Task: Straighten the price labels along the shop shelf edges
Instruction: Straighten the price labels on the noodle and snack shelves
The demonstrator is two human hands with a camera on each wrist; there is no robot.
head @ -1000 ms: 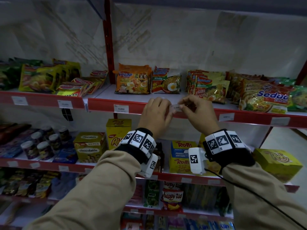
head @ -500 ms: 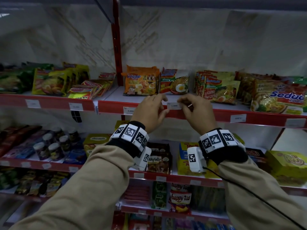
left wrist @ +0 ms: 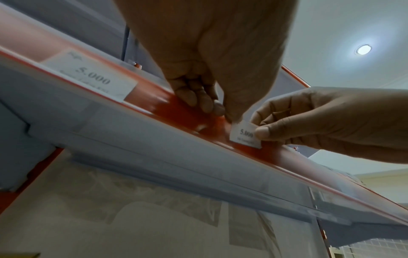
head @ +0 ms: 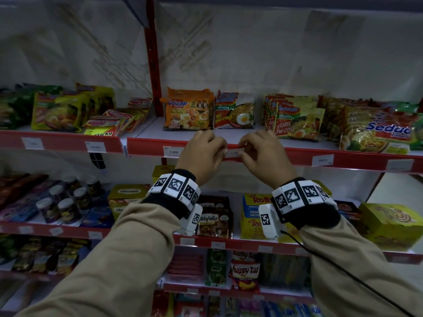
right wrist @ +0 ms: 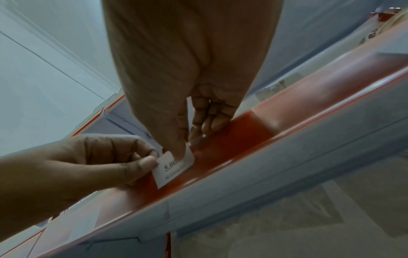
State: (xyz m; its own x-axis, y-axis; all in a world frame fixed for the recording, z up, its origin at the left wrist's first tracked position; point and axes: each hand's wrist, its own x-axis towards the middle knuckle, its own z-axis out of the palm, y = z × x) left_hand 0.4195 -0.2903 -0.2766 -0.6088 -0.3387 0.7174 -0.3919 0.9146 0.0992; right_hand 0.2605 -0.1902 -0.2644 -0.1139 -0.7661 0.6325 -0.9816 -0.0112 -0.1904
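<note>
Both hands pinch one label (left wrist: 244, 135): left hand (head: 201, 156) by thumb and finger on its left end, right hand (head: 265, 156) on its right end, likely so each end can be levelled. Its long axis runs along the red rail (head: 286, 156), print facing outward, seemingly slightly askew

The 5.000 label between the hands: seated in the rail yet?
No. The label sits crooked on the red rail, pinched by both hands.

Two hands (head: 203, 154) (head: 263, 156); one pinched label (left wrist: 245, 135); four shelf tiers (head: 297, 160).
</note>
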